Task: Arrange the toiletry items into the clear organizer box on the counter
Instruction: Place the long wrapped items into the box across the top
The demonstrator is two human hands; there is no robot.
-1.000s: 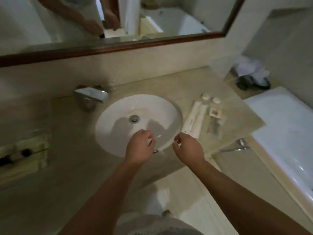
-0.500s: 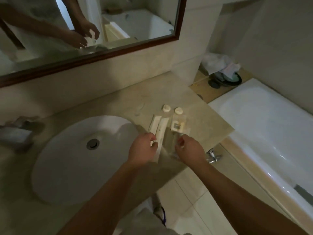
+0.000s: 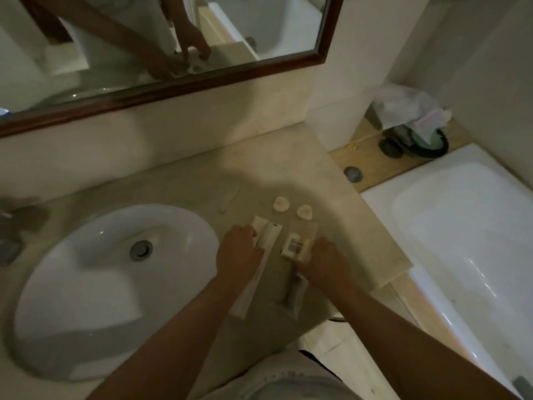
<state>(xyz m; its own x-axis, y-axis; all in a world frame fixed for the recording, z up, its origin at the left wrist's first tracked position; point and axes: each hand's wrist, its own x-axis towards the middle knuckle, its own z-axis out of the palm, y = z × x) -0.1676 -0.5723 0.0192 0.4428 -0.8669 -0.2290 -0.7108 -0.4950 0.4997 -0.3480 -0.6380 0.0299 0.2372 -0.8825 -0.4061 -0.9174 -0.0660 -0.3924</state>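
On the beige counter [image 3: 202,180], right of the sink, lie the toiletries. Two long white packets [image 3: 269,236] sit side by side, and my left hand [image 3: 239,252] curls over their upper part, fingers closed on them. A small labelled sachet [image 3: 297,248] lies on a clear packet with a dark comb-like item [image 3: 291,293]. My right hand [image 3: 326,261] rests on that packet's right edge, its thumb across the packet. Two small round white pieces [image 3: 281,204] [image 3: 304,211] lie behind. No clear organizer box is in view.
The white sink bowl [image 3: 72,284] fills the left. A dark-framed mirror [image 3: 202,77] hangs above the counter. The white bathtub [image 3: 461,241] lies to the right, with a bin lined with a plastic bag [image 3: 415,125] on the ledge behind it.
The view has swung right from the sink to the toiletries. Both hands moved forward from the sink's front edge onto the packets.
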